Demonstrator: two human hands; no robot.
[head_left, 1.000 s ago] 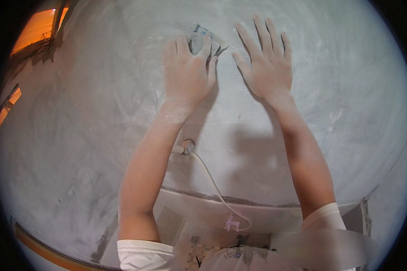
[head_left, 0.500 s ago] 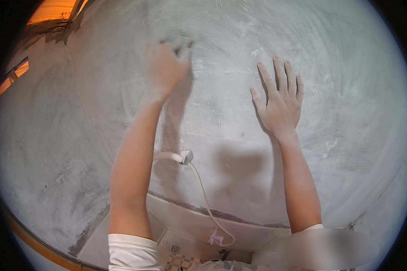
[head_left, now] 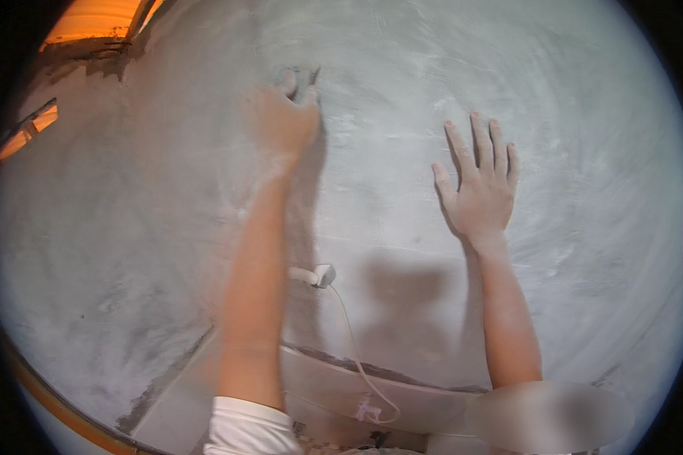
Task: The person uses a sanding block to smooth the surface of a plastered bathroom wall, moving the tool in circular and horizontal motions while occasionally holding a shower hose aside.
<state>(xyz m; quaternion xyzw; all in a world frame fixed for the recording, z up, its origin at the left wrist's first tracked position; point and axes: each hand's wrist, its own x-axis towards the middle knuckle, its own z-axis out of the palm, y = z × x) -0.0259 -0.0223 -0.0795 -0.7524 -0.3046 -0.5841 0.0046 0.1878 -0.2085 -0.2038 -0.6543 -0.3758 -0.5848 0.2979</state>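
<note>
A grey, plastered wall (head_left: pixel 387 189) with pale streaks and swirl marks fills most of the view. My left hand (head_left: pixel 284 117) is raised against it, left of the middle, and blurred by motion. Its fingers are bent round a small, dark-edged, flat thing (head_left: pixel 310 76) that lies against the plaster; its kind cannot be made out. To the right, my right hand (head_left: pixel 482 189) rests flat on the wall. The fingers are spread, pale with dust, and hold nothing.
Below my left hand, a white bracket (head_left: pixel 324 276) sticks out, with a thin pale hose (head_left: pixel 345 318) hanging down to a pinkish fitting (head_left: pixel 368 411). A tiled ledge (head_left: pixel 334 379) runs along the wall's foot. Orange-lit openings (head_left: pixel 91 19) show at upper left.
My left hand has shifted slightly over the wall, its forearm swinging right. The right hand stays flat, appearing a little lower and further right as the whole view moves.
</note>
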